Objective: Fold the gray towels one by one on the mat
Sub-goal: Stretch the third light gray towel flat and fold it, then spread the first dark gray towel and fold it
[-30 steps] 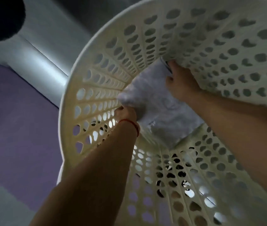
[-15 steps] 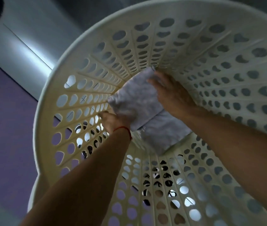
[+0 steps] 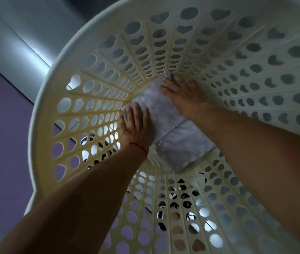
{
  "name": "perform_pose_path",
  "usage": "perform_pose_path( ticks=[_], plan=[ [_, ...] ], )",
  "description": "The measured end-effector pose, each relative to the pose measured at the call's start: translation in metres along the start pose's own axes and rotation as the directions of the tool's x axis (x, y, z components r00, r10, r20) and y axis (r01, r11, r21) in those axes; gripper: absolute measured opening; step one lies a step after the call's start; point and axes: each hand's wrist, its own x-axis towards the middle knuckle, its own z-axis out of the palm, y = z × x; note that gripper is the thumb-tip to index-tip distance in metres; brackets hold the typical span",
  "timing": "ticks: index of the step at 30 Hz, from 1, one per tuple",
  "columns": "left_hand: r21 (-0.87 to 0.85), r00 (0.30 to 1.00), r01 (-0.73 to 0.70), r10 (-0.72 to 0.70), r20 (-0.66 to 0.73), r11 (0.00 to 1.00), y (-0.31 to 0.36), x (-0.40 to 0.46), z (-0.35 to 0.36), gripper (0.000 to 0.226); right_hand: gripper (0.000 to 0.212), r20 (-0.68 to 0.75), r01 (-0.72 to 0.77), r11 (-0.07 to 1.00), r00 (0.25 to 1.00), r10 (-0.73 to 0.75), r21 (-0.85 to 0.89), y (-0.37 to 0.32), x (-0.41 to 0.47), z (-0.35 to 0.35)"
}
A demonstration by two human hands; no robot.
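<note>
Folded gray towel lay atop another at the bottom of the basket. Left hand and right hand rested flat and open on it, gripping nothing. Judged soft, light, limp; best pinched at folded edges.

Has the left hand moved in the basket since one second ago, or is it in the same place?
Yes. The left hand was gripping the edge of the top gray towel near the basket wall; now it lies flat and open on that towel, further in from the wall.
</note>
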Motion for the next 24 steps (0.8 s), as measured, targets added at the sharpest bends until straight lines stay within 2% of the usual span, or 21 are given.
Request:
perform_pose_path(
  ticks=[3, 6, 9, 12, 16, 20, 24],
  plan=[
    [-0.005, 0.999, -0.051, 0.051, -0.016, 0.999, 0.003, -0.033, -0.029, 0.101, 0.086, -0.048, -0.079, 0.97, 0.995, 0.093, 0.231, -0.012, -0.037, -0.019],
    [-0.188, 0.997, -0.063, 0.052, -0.064, 0.98, 0.005, -0.087, -0.081, 0.085, 0.086, -0.103, -0.156, 0.833, 0.964, 0.246, 0.53, -0.024, -0.097, -0.056],
    [-0.382, 0.981, -0.077, 0.002, -0.192, 0.921, -0.001, -0.153, -0.142, 0.078, 0.081, -0.163, -0.125, 0.744, 0.939, 0.302, 0.656, -0.042, -0.17, -0.115],
    [-0.545, 0.954, -0.144, -0.03, -0.297, 0.826, -0.02, -0.226, -0.204, 0.075, 0.073, -0.202, -0.079, 0.754, 0.94, 0.274, 0.652, -0.058, -0.239, -0.185],
    [-0.605, 0.915, -0.191, -0.082, -0.394, 0.773, -0.055, -0.329, -0.265, 0.071, 0.068, -0.254, 0.008, 0.805, 0.951, 0.178, 0.593, -0.087, -0.316, -0.272],
    [-0.774, 0.871, -0.066, -0.342, -0.352, 0.63, -0.094, -0.438, -0.284, 0.067, 0.062, -0.244, 0.077, 0.848, 0.968, 0.063, 0.524, -0.145, -0.369, -0.338],
    [-0.895, 0.764, 0.087, -0.606, -0.222, 0.437, -0.141, -0.55, -0.272, 0.056, 0.054, -0.187, 0.202, 0.862, 0.974, -0.127, 0.466, -0.241, -0.415, -0.384]
  ],
)
